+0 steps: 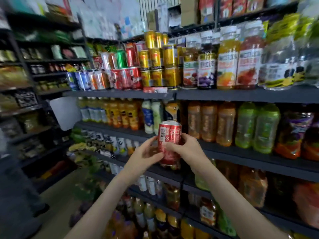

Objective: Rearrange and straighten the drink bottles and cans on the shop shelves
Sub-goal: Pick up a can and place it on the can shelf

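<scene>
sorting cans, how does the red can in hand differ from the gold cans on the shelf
Left hand and right hand hold the red can; the gold cans sit on the upper shelf. The red can is single; the gold cans are stacked. Both are drink cans.

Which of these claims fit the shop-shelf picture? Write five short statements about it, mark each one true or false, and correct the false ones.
1. The left hand and right hand both hold one red can. True.
2. The red can stands on a shelf. False: it is held in the air in front of the shelves.
3. On the upper shelf there are stacked gold cans. True.
4. Green bottles stand left of the held can. False: the green bottles stand to its right.
5. The can's barcode faces the camera. True.
</scene>
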The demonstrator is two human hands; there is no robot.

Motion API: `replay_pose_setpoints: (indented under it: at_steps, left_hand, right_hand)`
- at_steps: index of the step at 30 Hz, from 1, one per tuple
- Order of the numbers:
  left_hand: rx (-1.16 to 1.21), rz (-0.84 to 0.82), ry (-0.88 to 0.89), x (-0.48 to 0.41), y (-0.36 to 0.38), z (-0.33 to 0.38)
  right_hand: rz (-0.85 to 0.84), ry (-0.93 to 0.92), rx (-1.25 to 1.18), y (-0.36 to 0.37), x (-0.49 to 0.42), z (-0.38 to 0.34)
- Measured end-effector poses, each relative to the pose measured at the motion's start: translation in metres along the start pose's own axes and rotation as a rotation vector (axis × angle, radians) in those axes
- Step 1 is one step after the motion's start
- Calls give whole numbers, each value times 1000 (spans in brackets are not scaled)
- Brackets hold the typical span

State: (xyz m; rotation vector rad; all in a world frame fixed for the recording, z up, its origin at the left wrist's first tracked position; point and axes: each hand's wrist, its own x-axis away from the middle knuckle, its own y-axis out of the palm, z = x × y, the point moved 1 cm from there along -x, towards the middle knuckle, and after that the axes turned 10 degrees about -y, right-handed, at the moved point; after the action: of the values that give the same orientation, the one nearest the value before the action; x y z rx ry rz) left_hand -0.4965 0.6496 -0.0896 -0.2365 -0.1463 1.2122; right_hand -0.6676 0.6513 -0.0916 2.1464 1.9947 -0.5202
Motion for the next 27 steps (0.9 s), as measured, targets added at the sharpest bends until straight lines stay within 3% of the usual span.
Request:
replay_pose_setpoints:
  at_steps: [12,20,27]
  left_hand:
    - [-189,220,242,-129,-140,21]
    - [-289,353,443,-218,-257,41]
    - [-270,156,595,-302,-342,85]
  right_hand:
    - [78,-284,45,101,-167,-23]
    - [33,-457,202,178,-282,-42]
    - [230,-540,192,205,-368,-89]
